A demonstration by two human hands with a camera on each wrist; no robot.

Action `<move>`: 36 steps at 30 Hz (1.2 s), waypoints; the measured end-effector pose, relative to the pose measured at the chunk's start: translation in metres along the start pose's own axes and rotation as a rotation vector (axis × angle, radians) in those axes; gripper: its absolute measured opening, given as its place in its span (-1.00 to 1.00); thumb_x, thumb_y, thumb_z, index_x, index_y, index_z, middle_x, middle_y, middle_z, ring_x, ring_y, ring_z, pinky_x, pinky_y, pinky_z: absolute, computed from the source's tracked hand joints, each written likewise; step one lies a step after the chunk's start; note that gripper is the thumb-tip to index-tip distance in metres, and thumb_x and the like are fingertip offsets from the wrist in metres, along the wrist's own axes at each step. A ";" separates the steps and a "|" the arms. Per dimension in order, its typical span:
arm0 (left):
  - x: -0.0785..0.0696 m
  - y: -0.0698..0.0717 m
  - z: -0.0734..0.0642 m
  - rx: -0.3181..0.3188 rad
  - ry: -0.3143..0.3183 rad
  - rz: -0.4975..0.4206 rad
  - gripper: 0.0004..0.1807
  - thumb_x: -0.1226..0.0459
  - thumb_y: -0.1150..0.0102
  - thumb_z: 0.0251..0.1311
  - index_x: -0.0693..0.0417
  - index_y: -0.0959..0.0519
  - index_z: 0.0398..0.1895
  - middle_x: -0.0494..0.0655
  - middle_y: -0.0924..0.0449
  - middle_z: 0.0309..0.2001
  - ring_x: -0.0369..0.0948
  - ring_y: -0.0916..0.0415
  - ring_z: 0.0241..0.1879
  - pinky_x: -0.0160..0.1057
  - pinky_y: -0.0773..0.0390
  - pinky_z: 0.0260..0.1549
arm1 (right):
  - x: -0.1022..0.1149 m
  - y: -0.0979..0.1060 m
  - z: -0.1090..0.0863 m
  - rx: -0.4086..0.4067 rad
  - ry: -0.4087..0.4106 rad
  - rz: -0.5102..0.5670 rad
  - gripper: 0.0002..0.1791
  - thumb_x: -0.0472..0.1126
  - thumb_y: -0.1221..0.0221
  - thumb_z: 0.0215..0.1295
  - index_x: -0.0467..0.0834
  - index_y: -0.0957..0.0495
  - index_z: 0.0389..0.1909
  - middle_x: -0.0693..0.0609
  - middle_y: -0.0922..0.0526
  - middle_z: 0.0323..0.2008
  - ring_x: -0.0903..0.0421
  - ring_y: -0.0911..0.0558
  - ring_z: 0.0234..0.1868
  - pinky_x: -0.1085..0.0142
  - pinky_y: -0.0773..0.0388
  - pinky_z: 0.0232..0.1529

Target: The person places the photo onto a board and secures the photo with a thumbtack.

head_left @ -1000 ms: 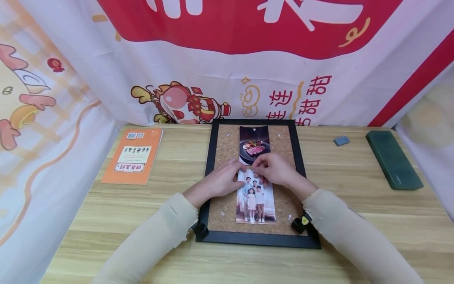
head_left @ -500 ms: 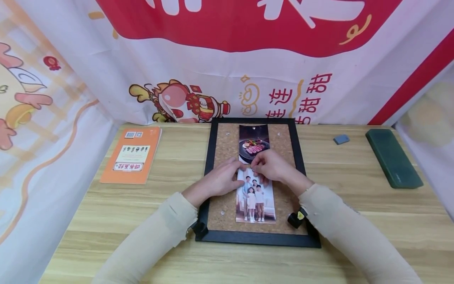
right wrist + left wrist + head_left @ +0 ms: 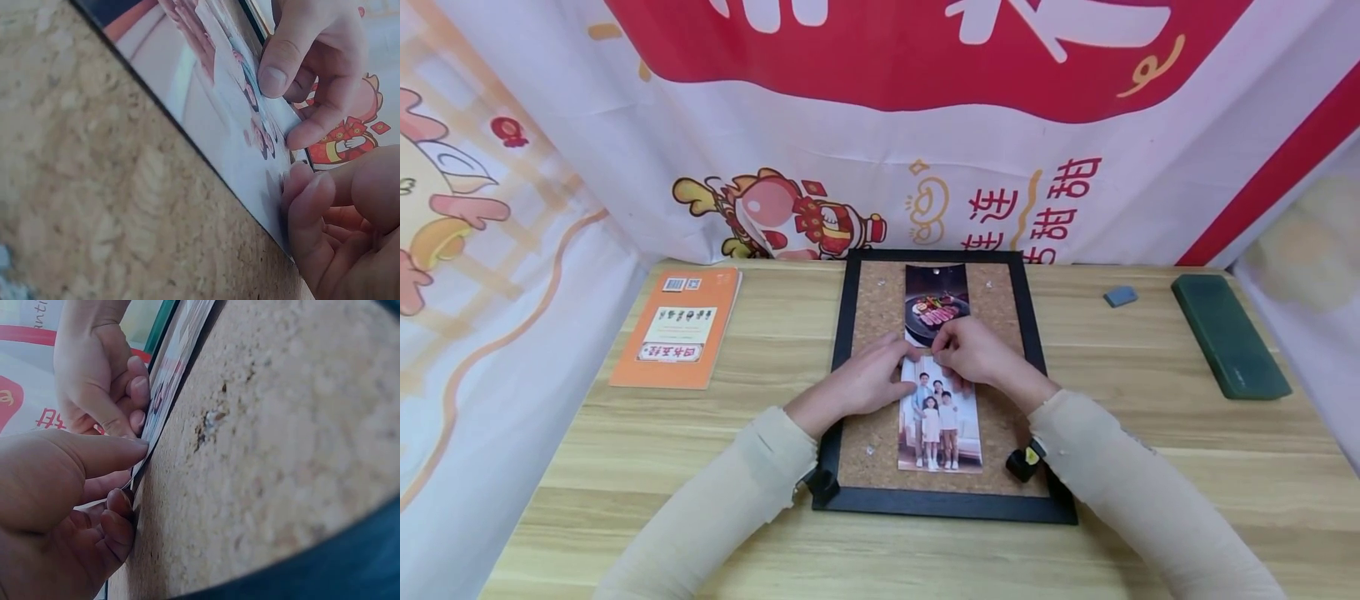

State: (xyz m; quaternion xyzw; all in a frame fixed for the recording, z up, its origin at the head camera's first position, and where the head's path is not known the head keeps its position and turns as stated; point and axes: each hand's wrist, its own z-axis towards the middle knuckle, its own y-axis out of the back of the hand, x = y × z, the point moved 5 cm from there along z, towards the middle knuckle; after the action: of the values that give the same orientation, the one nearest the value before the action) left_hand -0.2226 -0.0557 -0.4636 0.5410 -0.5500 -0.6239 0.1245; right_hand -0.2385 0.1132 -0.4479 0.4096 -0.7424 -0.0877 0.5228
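Observation:
A family photo (image 3: 937,425) lies on a black-framed cork board (image 3: 887,475), just below a photo of a steak dish (image 3: 936,304) fixed by a pin (image 3: 936,271). My left hand (image 3: 868,379) rests at the family photo's upper left corner. In the right wrist view its thumb (image 3: 273,81) presses on the print, apart from the index finger. My right hand (image 3: 977,354) pinches thumb and index finger together at the photo's top edge. What looks like a small push pin there is mostly hidden by the fingertips (image 3: 319,187).
Several clear pins, such as one pin (image 3: 870,451) at lower left, stand in the cork. An orange book (image 3: 677,329) lies left of the board. Rightward are a small blue eraser (image 3: 1121,297) and a dark green case (image 3: 1231,337). A printed curtain (image 3: 887,150) closes off the back.
My right forearm and wrist have shifted slightly inward, while its fingers stay at the top of the family photo. The left hand and both photos have stayed in place.

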 end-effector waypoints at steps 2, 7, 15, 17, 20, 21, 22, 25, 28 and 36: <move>0.007 -0.006 0.005 -0.009 -0.003 0.014 -0.57 0.09 -0.40 0.43 -0.04 -0.59 0.27 -0.11 -0.54 0.13 -0.20 -0.49 -0.03 -0.15 -0.55 0.01 | -0.001 0.000 0.000 -0.001 -0.009 -0.005 -0.89 -0.28 -0.13 0.64 -0.20 -0.61 -0.09 -0.07 -0.64 -0.48 0.08 -0.60 -0.63 0.28 -0.57 -0.61; 0.005 -0.005 0.004 -0.005 0.007 -0.004 -0.58 0.09 -0.40 0.44 -0.05 -0.60 0.27 -0.11 -0.53 0.15 -0.20 -0.49 -0.04 -0.16 -0.55 0.00 | -0.005 0.001 -0.001 -0.010 -0.013 -0.006 -0.90 -0.25 -0.14 0.64 -0.17 -0.61 -0.09 -0.06 -0.62 -0.50 0.07 -0.57 -0.66 0.28 -0.54 -0.64; -0.019 0.011 -0.013 0.012 0.025 -0.009 -0.53 0.13 -0.41 0.43 0.04 -0.58 0.32 0.00 -0.53 0.24 -0.11 -0.53 0.13 -0.03 -0.59 0.19 | -0.016 0.004 -0.009 -0.032 0.059 -0.018 -0.89 -0.25 -0.15 0.64 -0.21 -0.61 -0.09 -0.03 -0.62 -0.55 0.10 -0.56 -0.69 0.28 -0.54 -0.64; -0.021 0.011 -0.014 0.006 0.018 0.006 -0.52 0.13 -0.42 0.43 0.04 -0.58 0.32 0.00 -0.53 0.23 -0.11 -0.53 0.12 -0.05 -0.59 0.19 | -0.018 0.005 -0.013 -0.037 0.065 -0.019 -0.88 -0.25 -0.15 0.64 -0.21 -0.61 -0.08 -0.03 -0.63 -0.54 0.11 -0.56 -0.69 0.28 -0.54 -0.64; -0.021 0.012 -0.015 -0.005 0.012 0.023 -0.52 0.12 -0.42 0.43 0.05 -0.58 0.33 -0.02 -0.53 0.19 -0.13 -0.52 0.02 -0.10 -0.59 0.06 | -0.022 0.007 -0.018 -0.036 0.071 -0.015 -0.86 -0.22 -0.15 0.65 -0.20 -0.62 -0.07 -0.03 -0.64 -0.52 0.09 -0.56 -0.68 0.27 -0.54 -0.62; -0.021 0.012 -0.015 -0.008 0.009 0.029 -0.51 0.12 -0.42 0.43 0.05 -0.58 0.33 -0.02 -0.53 0.18 -0.14 -0.50 -0.02 -0.11 -0.58 0.01 | -0.023 0.007 -0.019 -0.038 0.075 -0.013 -0.86 -0.21 -0.15 0.65 -0.20 -0.63 -0.07 -0.03 -0.64 -0.52 0.09 -0.56 -0.67 0.27 -0.55 -0.62; -0.021 0.012 -0.015 -0.010 0.008 0.036 -0.51 0.11 -0.42 0.43 0.05 -0.58 0.33 -0.02 -0.53 0.17 -0.15 -0.49 -0.04 -0.13 -0.57 -0.02 | -0.024 0.008 -0.021 -0.037 0.082 -0.011 -0.86 -0.21 -0.15 0.65 -0.20 -0.63 -0.06 -0.04 -0.64 -0.51 0.09 -0.57 -0.66 0.26 -0.56 -0.61; -0.020 0.012 -0.015 -0.014 0.004 0.055 -0.50 0.11 -0.42 0.42 0.07 -0.58 0.33 -0.02 -0.53 0.16 -0.17 -0.48 -0.08 -0.16 -0.56 -0.08 | -0.027 0.009 -0.025 -0.037 0.100 0.001 -0.84 -0.20 -0.14 0.66 -0.21 -0.64 -0.02 -0.04 -0.64 -0.51 0.08 -0.58 -0.64 0.22 -0.59 -0.59; -0.020 0.012 -0.015 -0.017 -0.003 0.066 -0.49 0.12 -0.43 0.42 0.09 -0.58 0.33 -0.01 -0.53 0.15 -0.17 -0.47 -0.10 -0.17 -0.55 -0.09 | -0.029 0.011 -0.028 -0.044 0.107 0.011 -0.82 -0.20 -0.15 0.66 -0.22 -0.64 0.02 -0.05 -0.65 -0.52 0.07 -0.59 -0.63 0.21 -0.61 -0.58; -0.018 0.013 -0.018 -0.007 0.002 0.064 -0.47 0.10 -0.42 0.43 0.06 -0.57 0.36 -0.03 -0.52 0.17 -0.16 -0.48 -0.09 -0.15 -0.56 -0.07 | -0.032 0.014 -0.036 -0.053 0.178 0.009 -0.79 -0.18 -0.15 0.66 -0.23 -0.65 0.04 -0.07 -0.66 -0.48 0.07 -0.61 -0.60 0.20 -0.63 -0.55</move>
State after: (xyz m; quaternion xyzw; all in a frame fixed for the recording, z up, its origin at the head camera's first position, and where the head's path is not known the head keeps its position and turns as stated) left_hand -0.2066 -0.0568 -0.4403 0.5234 -0.5648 -0.6209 0.1469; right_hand -0.2115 0.1552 -0.4469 0.3985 -0.6921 -0.0681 0.5979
